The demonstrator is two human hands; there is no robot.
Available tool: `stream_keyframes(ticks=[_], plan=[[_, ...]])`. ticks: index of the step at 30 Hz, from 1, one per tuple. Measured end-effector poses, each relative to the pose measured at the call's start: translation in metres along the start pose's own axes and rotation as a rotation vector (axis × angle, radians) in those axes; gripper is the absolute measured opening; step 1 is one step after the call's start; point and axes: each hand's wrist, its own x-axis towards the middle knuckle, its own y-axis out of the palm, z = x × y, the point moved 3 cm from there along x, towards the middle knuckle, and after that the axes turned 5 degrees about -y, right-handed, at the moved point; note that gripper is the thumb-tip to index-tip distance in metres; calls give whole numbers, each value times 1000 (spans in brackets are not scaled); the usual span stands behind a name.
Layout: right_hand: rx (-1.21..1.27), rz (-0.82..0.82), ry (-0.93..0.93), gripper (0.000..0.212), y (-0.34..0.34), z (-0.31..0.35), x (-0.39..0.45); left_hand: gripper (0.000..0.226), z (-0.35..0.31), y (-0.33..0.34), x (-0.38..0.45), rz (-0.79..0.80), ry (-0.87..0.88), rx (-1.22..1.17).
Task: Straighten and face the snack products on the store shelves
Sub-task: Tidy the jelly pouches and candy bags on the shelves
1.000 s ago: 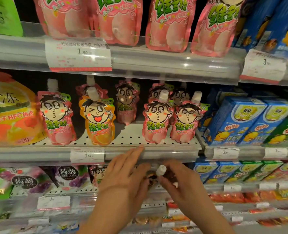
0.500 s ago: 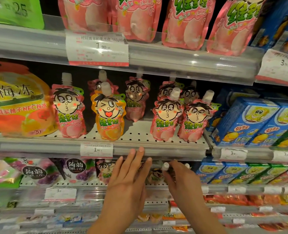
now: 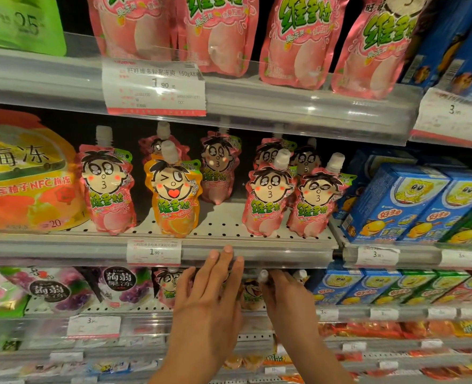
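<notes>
On the lower shelf, just under the grey price rail (image 3: pixel 257 254), a small spouted jelly pouch (image 3: pixel 252 296) is standing between the two hands, and most of it is hidden by them. The right hand (image 3: pixel 287 297) is curling its fingers around the neck of this pouch, just below the white cap (image 3: pixel 263 275). The left hand (image 3: pixel 209 297) is reaching in beside it with straight fingers that are lying close together; the fingertips (image 3: pixel 227 250) are coming up in front of the price rail, but I cannot tell if they are touching it or the pouch. Just left of this hand another small pink pouch (image 3: pixel 167 285) is standing upright and facing forward.

One shelf higher, four pink face pouches and one orange pouch (image 3: pixel 173 200) are standing in the front row, with more pink ones behind them. The pair at the right (image 3: pixel 293 200) is leaning a little together. A large yellow and orange bag (image 3: pixel 27 173) is sitting at the far left of that shelf, and blue cartons (image 3: pixel 412 203) are filling the right side. On the top shelf, big pink pouches (image 3: pixel 298 42) are standing behind a white price tag (image 3: pixel 154 87).
</notes>
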Motion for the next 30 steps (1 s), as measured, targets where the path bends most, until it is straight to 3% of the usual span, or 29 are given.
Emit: stream_keyframes(ticks=[5, 21, 30], plan=[[-30, 21, 0, 28, 3, 0, 4, 67, -1, 2, 3, 26, -31, 36], [35, 45, -9, 28, 14, -14, 13, 83, -3, 5, 1, 14, -37, 26], [133, -66, -59, 33, -9, 2, -14, 70, 7, 0, -2, 7, 43, -103]])
